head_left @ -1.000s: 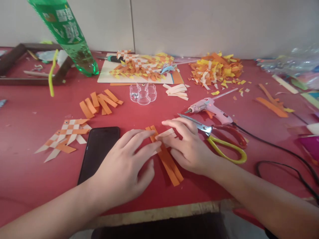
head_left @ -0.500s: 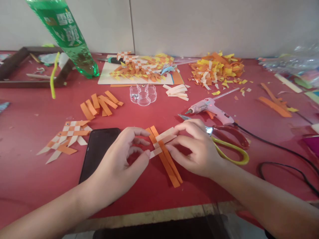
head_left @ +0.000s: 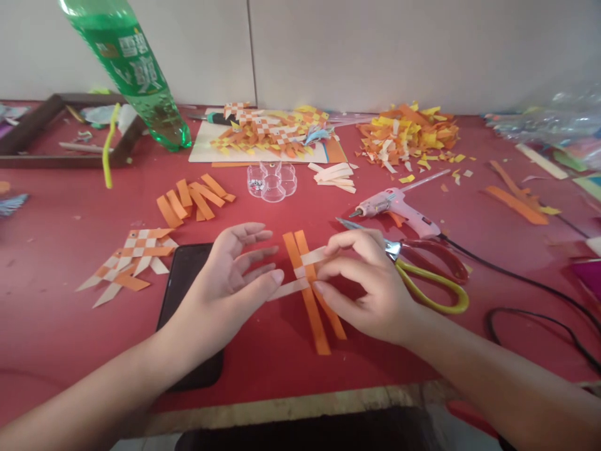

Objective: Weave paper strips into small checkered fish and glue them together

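Note:
Two long orange paper strips lie side by side on the red table, crossed by two cream strips. My right hand pinches the crossing at its right side, thumb and fingers closed on the strips. My left hand is just left of the weave with fingers spread, its thumb tip touching the lower cream strip's left end.
A black phone lies under my left wrist. Red-and-yellow scissors and a pink glue gun with its cable sit to the right. A finished woven piece, loose orange strips, a clear tray, scrap piles and a green bottle surround.
My left hand opened from a pinch and drew back left. The strips were shifted; the orange pair now lies more upright, and one cream strip sticks out further left.

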Available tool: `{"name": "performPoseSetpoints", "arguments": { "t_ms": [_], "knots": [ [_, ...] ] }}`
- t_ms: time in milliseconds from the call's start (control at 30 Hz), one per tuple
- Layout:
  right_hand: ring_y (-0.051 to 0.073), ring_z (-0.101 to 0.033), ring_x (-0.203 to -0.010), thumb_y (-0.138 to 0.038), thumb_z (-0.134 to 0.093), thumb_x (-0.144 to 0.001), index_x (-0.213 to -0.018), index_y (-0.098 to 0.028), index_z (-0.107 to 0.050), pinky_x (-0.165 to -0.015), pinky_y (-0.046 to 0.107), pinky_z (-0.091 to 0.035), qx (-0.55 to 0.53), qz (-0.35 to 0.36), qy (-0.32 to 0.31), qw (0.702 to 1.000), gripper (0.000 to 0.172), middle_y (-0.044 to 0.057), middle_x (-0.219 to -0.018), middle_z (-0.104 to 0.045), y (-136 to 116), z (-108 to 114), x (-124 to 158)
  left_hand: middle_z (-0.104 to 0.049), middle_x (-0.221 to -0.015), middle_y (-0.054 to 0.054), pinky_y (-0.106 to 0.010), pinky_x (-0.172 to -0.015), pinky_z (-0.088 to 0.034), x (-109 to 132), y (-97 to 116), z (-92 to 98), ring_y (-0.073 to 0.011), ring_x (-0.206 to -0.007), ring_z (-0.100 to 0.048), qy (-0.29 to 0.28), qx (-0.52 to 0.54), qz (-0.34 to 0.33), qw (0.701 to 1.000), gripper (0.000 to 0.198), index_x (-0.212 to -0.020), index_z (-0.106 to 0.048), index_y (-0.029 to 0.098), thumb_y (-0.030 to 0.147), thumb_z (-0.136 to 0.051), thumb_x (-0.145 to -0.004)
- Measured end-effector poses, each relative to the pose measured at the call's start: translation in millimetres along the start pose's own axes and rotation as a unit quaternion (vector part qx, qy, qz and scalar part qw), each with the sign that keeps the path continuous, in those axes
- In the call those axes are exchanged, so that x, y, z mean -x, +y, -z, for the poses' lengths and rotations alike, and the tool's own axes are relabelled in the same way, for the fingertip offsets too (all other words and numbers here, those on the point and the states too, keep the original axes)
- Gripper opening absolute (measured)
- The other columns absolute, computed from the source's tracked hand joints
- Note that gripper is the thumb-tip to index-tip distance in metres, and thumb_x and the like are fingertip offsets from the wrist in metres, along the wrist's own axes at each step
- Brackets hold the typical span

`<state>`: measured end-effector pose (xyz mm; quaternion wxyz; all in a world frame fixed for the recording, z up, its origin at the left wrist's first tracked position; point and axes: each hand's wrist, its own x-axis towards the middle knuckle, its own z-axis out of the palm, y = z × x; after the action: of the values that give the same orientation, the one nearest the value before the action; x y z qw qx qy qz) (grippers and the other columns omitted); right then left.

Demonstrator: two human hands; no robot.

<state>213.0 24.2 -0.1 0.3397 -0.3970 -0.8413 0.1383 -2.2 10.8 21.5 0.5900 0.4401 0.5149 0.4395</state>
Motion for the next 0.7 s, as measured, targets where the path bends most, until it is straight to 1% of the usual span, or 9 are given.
{"name": "performPoseSetpoints", "arguments": {
  "t_ms": [67, 133, 200, 267, 367, 467, 533, 633, 700],
  "knots": [
    [0.021, -0.048, -0.1, -0.017, -0.064, -0.084, -0.083, -0.019, -0.064, -0.093, 0.043, -0.038, 0.011, 0.027, 0.001, 1.0, 0.003, 0.006, -0.103, -0.051, -1.0, 1.6, 0.6, -0.059, -0.125, -0.007, -0.034, -0.087, -0.058, -0.7, 0.2, -0.9, -0.0227, -0.113, -0.063, -0.029, 0.031, 0.032, 0.999, 0.047, -0.117, -0.047, 0.023, 0.023, -0.075, -0.079],
    [0.021, -0.047, -0.102, -0.017, -0.063, -0.085, -0.086, -0.02, -0.063, -0.094, 0.043, -0.036, 0.018, 0.051, -0.01, 0.998, 0.003, 0.006, -0.107, -0.049, -1.4, 2.6, 1.6, -0.065, -0.115, -0.006, -0.031, -0.082, -0.058, -0.5, 0.4, -2.0, -0.0201, -0.104, -0.066, -0.065, 0.041, 0.068, 0.995, 0.055, -0.122, -0.043, 0.023, 0.025, -0.077, -0.078],
    [0.021, -0.046, -0.105, -0.016, -0.063, -0.086, -0.089, -0.02, -0.062, -0.095, 0.043, -0.036, 0.018, 0.066, -0.021, 0.997, 0.005, 0.006, -0.109, -0.046, -1.7, 2.6, 2.6, -0.07, -0.101, -0.004, -0.027, -0.076, -0.058, 0.4, 0.7, -2.9, -0.017, -0.09, -0.069, -0.091, 0.018, 0.098, 0.991, 0.06, -0.126, -0.041, 0.023, 0.028, -0.078, -0.078],
    [0.022, -0.045, -0.106, -0.016, -0.063, -0.086, -0.091, -0.022, -0.062, -0.096, 0.043, -0.036, 0.021, 0.071, -0.025, 0.997, 0.007, 0.006, -0.111, -0.044, -2.1, 2.1, 3.4, -0.072, -0.09, -0.002, -0.025, -0.07, -0.057, 1.1, 0.9, -3.3, -0.0156, -0.08, -0.07, -0.099, -0.011, 0.114, 0.989, 0.062, -0.128, -0.041, 0.022, 0.031, -0.078, -0.078],
    [0.023, -0.046, -0.107, -0.019, -0.064, -0.085, -0.089, -0.023, -0.062, -0.094, 0.045, -0.038, 0.025, 0.06, -0.005, 0.998, 0.007, 0.006, -0.111, -0.043, -3.2, 2.2, 4.0, -0.072, -0.087, -0.001, -0.027, -0.071, -0.057, 0.4, 0.6, -2.8, -0.0172, -0.081, -0.072, -0.081, 0.001, 0.106, 0.991, 0.065, -0.131, -0.04, 0.023, 0.029, -0.078, -0.078],
    [0.023, -0.048, -0.103, -0.023, -0.062, -0.085, -0.089, -0.023, -0.062, -0.09, 0.045, -0.041, 0.003, 0.013, 0.035, 0.999, 0.004, 0.006, -0.108, -0.043, -3.9, 4.5, 4.2, -0.073, -0.093, -0.003, -0.03, -0.077, -0.058, -1.4, 0.2, -2.2, -0.0192, -0.087, -0.073, -0.048, 0.039, 0.082, 0.995, 0.071, -0.134, -0.039, 0.023, 0.025, -0.08, -0.076],
    [0.022, -0.05, -0.097, -0.026, -0.06, -0.086, -0.084, -0.023, -0.061, -0.087, 0.045, -0.042, -0.032, -0.024, 0.046, 0.998, 0.004, 0.006, -0.103, -0.046, -4.0, 6.3, 3.7, -0.074, -0.093, -0.002, -0.03, -0.077, -0.059, -2.6, 0.0, -2.2, -0.019, -0.087, -0.074, -0.023, 0.047, 0.072, 0.996, 0.074, -0.136, -0.04, 0.024, 0.024, -0.081, -0.074],
    [0.02, -0.052, -0.089, -0.029, -0.062, -0.086, -0.077, -0.022, -0.06, -0.082, 0.041, -0.044, -0.096, -0.045, 0.02, 0.994, 0.011, 0.004, -0.093, -0.053, -4.4, 7.2, 1.3, -0.074, -0.089, 0.0, -0.028, -0.076, -0.059, -3.9, -0.7, -2.3, -0.0181, -0.085, -0.074, -0.005, 0.054, 0.074, 0.996, 0.075, -0.137, -0.041, 0.025, 0.023, -0.082, -0.074],
    [0.019, -0.054, -0.086, -0.029, -0.065, -0.084, -0.077, -0.021, -0.062, -0.079, 0.039, -0.045, -0.125, -0.046, -0.004, 0.991, 0.011, 0.003, -0.089, -0.058, -5.3, 6.1, -0.7, -0.074, -0.091, 0.0, -0.027, -0.076, -0.059, -4.5, -1.6, -1.9, -0.0177, -0.086, -0.074, -0.009, 0.057, 0.077, 0.995, 0.076, -0.137, -0.041, 0.025, 0.025, -0.082, -0.074]
  ]
}}
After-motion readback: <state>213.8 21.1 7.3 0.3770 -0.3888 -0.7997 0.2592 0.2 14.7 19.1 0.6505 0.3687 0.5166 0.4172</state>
